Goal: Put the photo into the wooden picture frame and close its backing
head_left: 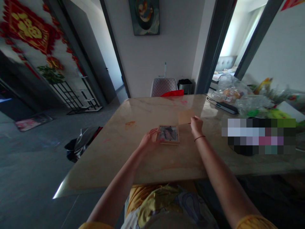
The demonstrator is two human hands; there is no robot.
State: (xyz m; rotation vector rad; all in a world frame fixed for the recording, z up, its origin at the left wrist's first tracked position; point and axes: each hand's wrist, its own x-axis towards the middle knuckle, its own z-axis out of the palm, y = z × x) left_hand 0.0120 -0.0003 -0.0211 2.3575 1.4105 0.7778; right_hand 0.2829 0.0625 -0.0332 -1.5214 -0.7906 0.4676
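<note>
A small picture frame (179, 137) with a light wooden border lies flat on the table, with a greyish picture inside it. My left hand (150, 137) is at the frame's left side, its fingers on the upper left edge and the blurred thumb lower down, holding it. To the upper right of the frame, my right hand (196, 125) is closed in a pinch on the right edge of a thin brown board (185, 116). That board is apart from my left hand. A thin dark band circles my right wrist.
The marble-look table (107, 165) has an orange-brown mark. On its right lie a dark elongated device (227, 107), clear plastic bags (254, 104) and a blurred-out item (252, 136). A quilted chair (164, 86) with red cloth (173, 93) stands at the far edge.
</note>
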